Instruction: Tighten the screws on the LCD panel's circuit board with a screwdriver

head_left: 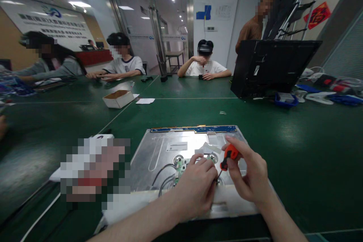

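Head view: green table [312, 151], person's two bare hands at work over a silvery metal panel [153, 151], which lies on the table straight ahead, near edge toward the wearer.

Right hand [249, 170]: thumb and fingers closed on the orange-and-black handle of a small screwdriver [229, 155]. Tool tilted, thin shaft running down and to the left, over the panel right of centre; tip hidden at the left hand's fingers.

Left hand [198, 181]: laid across the panel's middle, fingers bent and close together beside the shaft, covering part of a green circuit board [179, 166]. Whether they pinch anything, cannot tell.

Elsewhere on the panel: dark cables [163, 170] curving from the board's left side; white label [177, 146] above; narrow blue strip board [193, 130] along the far edge.

Left of the panel, a pixelated object, details unreadable. Farther out, open cardboard box [119, 100] with a white paper [145, 101] just beside it. Far right, large black casing [275, 68], blue tray [286, 100] at its foot.

Across the table, co-workers seated; one in a white shirt [219, 69] faces this way, one hand raised. Brown-shirted person [249, 32] stands behind the casing.
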Tool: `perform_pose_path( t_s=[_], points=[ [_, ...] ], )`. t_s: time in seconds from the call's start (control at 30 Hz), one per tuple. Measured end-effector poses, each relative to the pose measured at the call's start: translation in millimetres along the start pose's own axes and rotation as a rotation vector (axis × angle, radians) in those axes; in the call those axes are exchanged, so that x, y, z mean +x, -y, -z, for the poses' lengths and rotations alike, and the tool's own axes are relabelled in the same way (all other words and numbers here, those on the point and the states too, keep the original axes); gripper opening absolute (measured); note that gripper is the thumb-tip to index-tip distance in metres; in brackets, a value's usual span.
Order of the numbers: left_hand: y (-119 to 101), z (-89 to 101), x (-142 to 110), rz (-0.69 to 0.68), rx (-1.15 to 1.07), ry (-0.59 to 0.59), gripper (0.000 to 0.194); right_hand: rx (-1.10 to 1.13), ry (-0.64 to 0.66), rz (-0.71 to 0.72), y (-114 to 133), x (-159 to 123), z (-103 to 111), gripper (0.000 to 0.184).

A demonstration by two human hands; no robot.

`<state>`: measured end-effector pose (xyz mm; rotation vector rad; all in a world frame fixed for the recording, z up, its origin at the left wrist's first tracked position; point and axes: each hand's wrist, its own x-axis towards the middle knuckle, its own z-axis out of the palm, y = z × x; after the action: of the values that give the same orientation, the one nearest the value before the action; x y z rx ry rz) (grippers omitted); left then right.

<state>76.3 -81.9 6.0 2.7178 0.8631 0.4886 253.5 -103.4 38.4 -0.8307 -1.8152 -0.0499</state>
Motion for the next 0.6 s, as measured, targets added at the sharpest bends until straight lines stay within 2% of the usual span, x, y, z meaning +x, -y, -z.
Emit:
perform_pose_path(
  t_s=[0.27, 0.6],
  points=[
    [0.0, 1.0, -0.9, -0.006, -0.019, -0.017, 0.018, -0.077, -0.051, 0.046, -4.6, -1.8, -4.7, 0.036],
    [0.1, 0.3, -0.9, -0.008, -0.019, -0.015, 0.017, -0.013, 0.007, 0.025, -0.5, -0.2, -1.0, 0.038]
  ],
)
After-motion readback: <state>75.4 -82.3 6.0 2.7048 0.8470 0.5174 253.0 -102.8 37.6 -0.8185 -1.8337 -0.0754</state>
